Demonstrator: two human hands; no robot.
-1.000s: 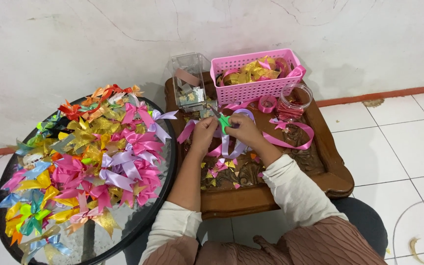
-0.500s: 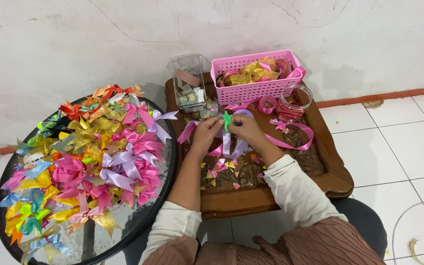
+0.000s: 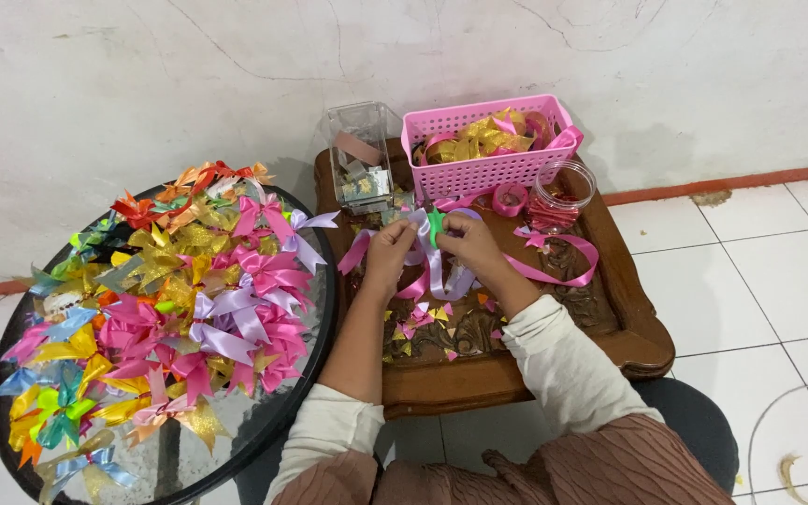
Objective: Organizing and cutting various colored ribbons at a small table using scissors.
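Both my hands meet over the small carved wooden table [image 3: 628, 337]. My left hand [image 3: 390, 251] pinches a lilac ribbon [image 3: 434, 266] that hangs in loops between the hands. My right hand [image 3: 468, 241] grips the same ribbon together with a small green piece [image 3: 436, 224] at its fingertips. A long pink ribbon [image 3: 563, 271] trails to the right across the table. Small ribbon offcuts [image 3: 423, 323] lie scattered under my forearms.
A round black glass table [image 3: 264, 411] on the left carries several finished bows [image 3: 189, 281] in many colours. Behind my hands stand a pink basket [image 3: 488, 168] of gold and pink ribbon, a clear box [image 3: 362, 154] and a glass jar [image 3: 561, 194]. White tiled floor lies to the right.
The hands have shifted slightly while working the lilac ribbon; the green piece stays at my right fingertips. Nothing else has moved.
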